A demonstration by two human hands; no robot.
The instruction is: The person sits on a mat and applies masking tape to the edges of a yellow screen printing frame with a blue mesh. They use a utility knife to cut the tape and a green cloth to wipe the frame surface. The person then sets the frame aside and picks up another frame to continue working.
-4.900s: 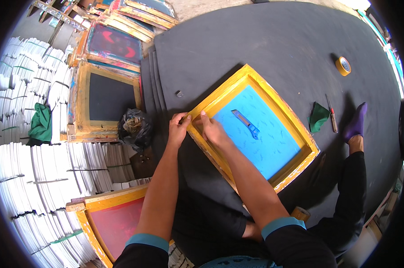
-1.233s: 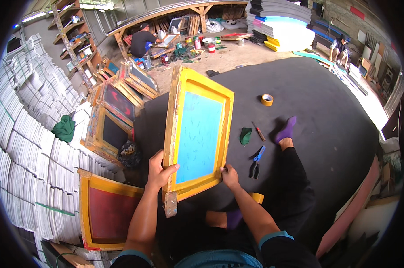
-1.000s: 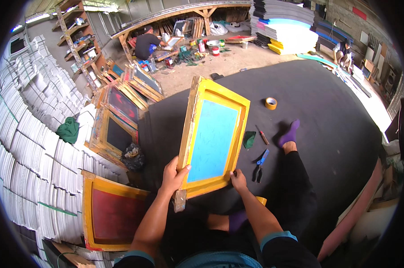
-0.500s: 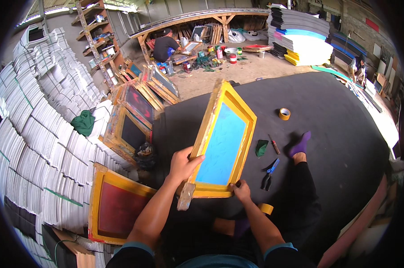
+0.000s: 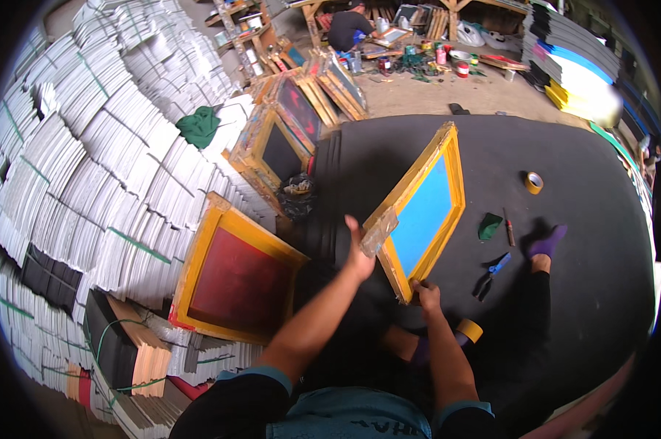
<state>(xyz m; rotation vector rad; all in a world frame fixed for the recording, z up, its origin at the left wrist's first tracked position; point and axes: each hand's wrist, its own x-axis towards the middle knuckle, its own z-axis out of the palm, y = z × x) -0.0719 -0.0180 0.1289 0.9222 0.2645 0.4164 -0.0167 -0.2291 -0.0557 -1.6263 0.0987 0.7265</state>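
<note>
Yellow-framed screen (image 5: 422, 214) tilted; right fingers (image 5: 428, 290) pinch lower edge; left fingers (image 5: 353, 225) half-hidden, grip unclear.

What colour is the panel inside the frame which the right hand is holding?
The panel is bright blue, best seen in the head view.

Workshop, looks like screen printing. Yellow wooden frame with flat blue panel (image 5: 422, 210) over large black floor mat (image 5: 590, 282); stained wooden frames (image 5: 281, 150) and string-tied stacks of white sheets (image 5: 107, 161) left of mat; small coloured tins (image 5: 462, 70) and co-worker in black (image 5: 351, 31) beyond it.
</note>
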